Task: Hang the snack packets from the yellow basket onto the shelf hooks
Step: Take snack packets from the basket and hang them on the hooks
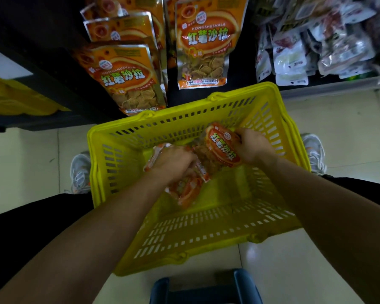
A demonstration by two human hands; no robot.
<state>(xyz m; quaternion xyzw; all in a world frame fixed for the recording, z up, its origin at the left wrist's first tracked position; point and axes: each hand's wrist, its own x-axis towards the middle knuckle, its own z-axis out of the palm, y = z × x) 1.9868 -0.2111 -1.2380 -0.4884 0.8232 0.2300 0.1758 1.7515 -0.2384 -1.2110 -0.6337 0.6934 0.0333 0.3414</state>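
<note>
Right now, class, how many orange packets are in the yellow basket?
2 at least: one packet gripped in the right hand, near the far wall of the basket; another packet held under the left hand, mid-basket. More may be hidden beneath.

Dim, uneven lighting is recorded: the shelf recess at 10 o'clock is lost in near-black, while the yellow basket and pale floor tiles at 3 o'clock are rendered brightest, a soft sheen being noted at 6 o'clock. Strong wide-angle bending is seen at the edges; the small packets at 1 o'clock are smeared by blur.
</note>
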